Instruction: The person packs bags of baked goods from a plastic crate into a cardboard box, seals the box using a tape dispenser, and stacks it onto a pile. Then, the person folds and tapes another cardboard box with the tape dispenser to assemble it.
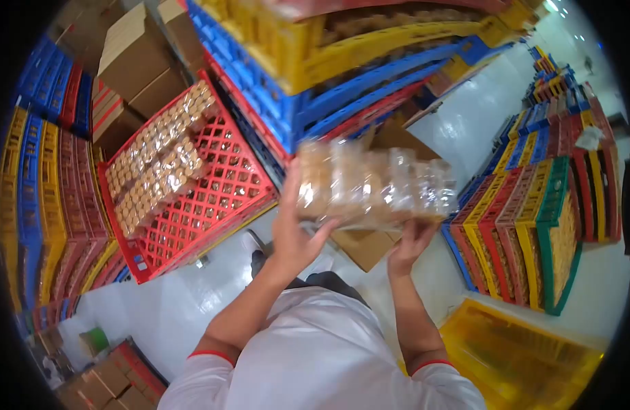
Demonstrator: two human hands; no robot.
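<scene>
Between my two hands is a row of clear plastic packs (369, 184) with light brown contents, slightly blurred and shiny. My left hand (294, 225) grips the left end, thumb along the near edge and fingers up the side. At the lower right, my right hand (412, 244) supports the row from below, its fingers partly hidden. Beneath the packs, an opened cardboard box (366, 247) shows its flaps. To the left, a red plastic crate (226, 164) holds similar packs of round tan pieces (158, 171) in its far-left part; its lattice floor shows on the near side.
Stacked blue and yellow crates (369, 65) rise directly ahead. More crate stacks stand at the left (48, 205) and the right (513, 232). Cardboard cartons (134, 51) are piled behind the red crate. A yellow crate (513, 355) lies at lower right on the pale floor (458, 130).
</scene>
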